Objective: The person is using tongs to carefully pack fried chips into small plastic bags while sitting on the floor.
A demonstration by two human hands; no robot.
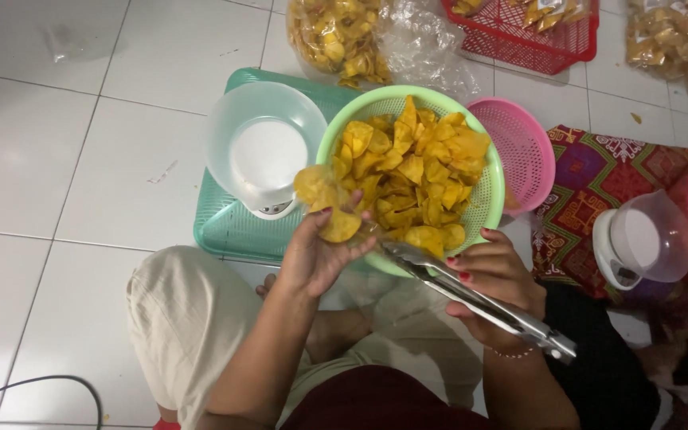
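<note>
Left hand [320, 251] cups a clear bag with chips [330, 209] by the green basket [489, 195]; right hand [497, 280] grips metal tongs [471, 299], closed. Filling underway; next, tongs pick up more chips.

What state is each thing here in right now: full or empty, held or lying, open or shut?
Green basket: heaped with yellow chips.
Clear bowl: empty, sitting on a scale.
Pink basket: looks empty, tilted against the green one.
Metal tongs: held, tips at the green basket's rim.
Left hand: holding a few chips.
Right hand: gripping the tongs.
Red basket: holds packed chips.
</note>
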